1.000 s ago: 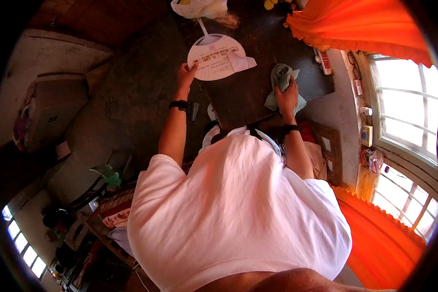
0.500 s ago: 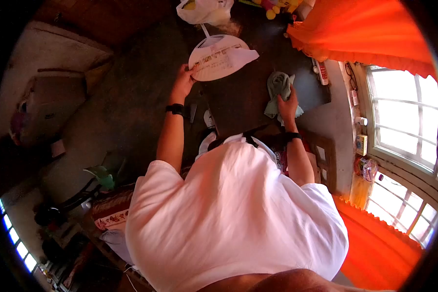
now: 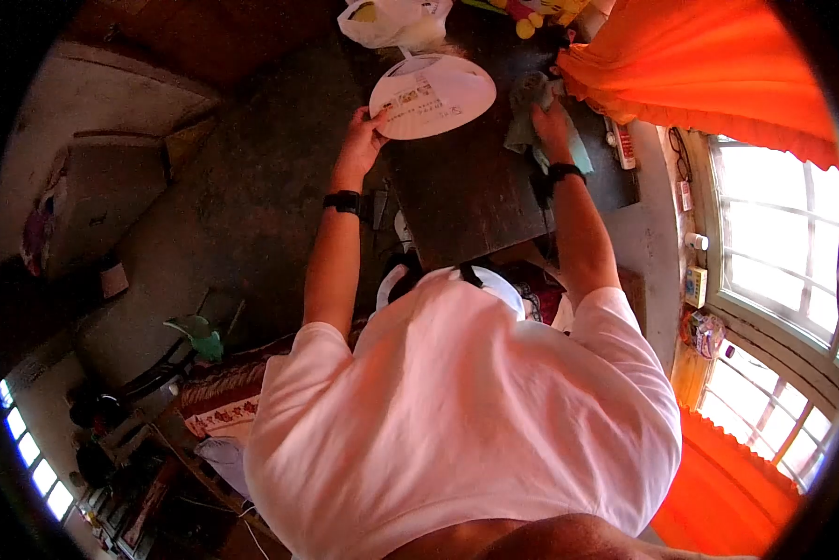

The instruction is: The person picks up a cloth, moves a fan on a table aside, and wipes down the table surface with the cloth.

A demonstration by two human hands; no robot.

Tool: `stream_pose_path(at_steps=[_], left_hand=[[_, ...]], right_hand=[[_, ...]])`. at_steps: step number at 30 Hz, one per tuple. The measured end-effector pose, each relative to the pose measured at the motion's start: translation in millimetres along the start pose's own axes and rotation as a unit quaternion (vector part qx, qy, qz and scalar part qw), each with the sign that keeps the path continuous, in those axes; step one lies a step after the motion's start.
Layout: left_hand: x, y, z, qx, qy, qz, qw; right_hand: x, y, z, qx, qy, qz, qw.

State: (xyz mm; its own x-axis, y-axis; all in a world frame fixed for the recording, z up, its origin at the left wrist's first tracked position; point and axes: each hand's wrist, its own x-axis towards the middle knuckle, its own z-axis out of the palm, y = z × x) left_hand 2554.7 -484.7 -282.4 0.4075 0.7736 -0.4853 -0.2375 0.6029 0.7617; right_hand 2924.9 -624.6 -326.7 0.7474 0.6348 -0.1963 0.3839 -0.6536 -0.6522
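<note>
The left hand [image 3: 364, 136] is gripping the fan [image 3: 435, 97], likely steadying it; the right hand [image 3: 552, 129] is clutching the cloth [image 3: 528, 94], apparently pinning it to the counter [image 3: 466, 203].

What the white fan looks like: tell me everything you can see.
The white, rounded fan looks like thin plastic, printed with small pictures and text too small to read. Its narrow pale handle points toward the white plastic bag; whether they touch is unclear. The bare left hand grips its rim, over the dark flat tabletop.
</note>
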Motion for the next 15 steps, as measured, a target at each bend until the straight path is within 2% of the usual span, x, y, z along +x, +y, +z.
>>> stream_pose_path(at_steps=[1, 3, 4, 6, 8, 11, 13, 15], left_hand=[[-1.3, 3.8, 4.2, 0.003, 0.004, -0.006, 1.0], [5.6, 0.5, 5.3, -0.009, -0.004, -0.006, 1.0], [10.2, -0.9, 6.4, -0.021, -0.011, -0.007, 1.0], [9.1, 0.6, 12.1, -0.037, -0.022, -0.006, 0.999], [9.5, -1.4, 18.5, -0.055, -0.045, -0.006, 0.997], [10.0, -6.2, 21.2, -0.056, -0.071, 0.005, 0.996], [11.6, -11.5, 22.9, -0.033, -0.041, -0.01, 0.999], [6.3, -13.9, 28.0, -0.053, -0.046, -0.014, 0.997]], right_hand=[[-3.9, -8.0, 7.3, 0.0, 0.001, 0.002, 1.0], [-17.6, -31.7, 23.5, -0.032, -0.062, -0.11, 0.992], [-21.9, -38.1, 33.8, -0.029, -0.063, -0.106, 0.992], [-43.0, -40.8, 61.6, -0.103, 0.051, -0.264, 0.958], [-91.8, -63.0, 71.7, -0.034, -0.097, -0.217, 0.971], [-154.8, -80.5, 83.7, -0.06, -0.112, -0.276, 0.953], [-179.8, -83.4, 78.3, -0.08, -0.12, -0.286, 0.947], [-191.4, -90.4, 66.6, -0.066, -0.226, -0.282, 0.93]])
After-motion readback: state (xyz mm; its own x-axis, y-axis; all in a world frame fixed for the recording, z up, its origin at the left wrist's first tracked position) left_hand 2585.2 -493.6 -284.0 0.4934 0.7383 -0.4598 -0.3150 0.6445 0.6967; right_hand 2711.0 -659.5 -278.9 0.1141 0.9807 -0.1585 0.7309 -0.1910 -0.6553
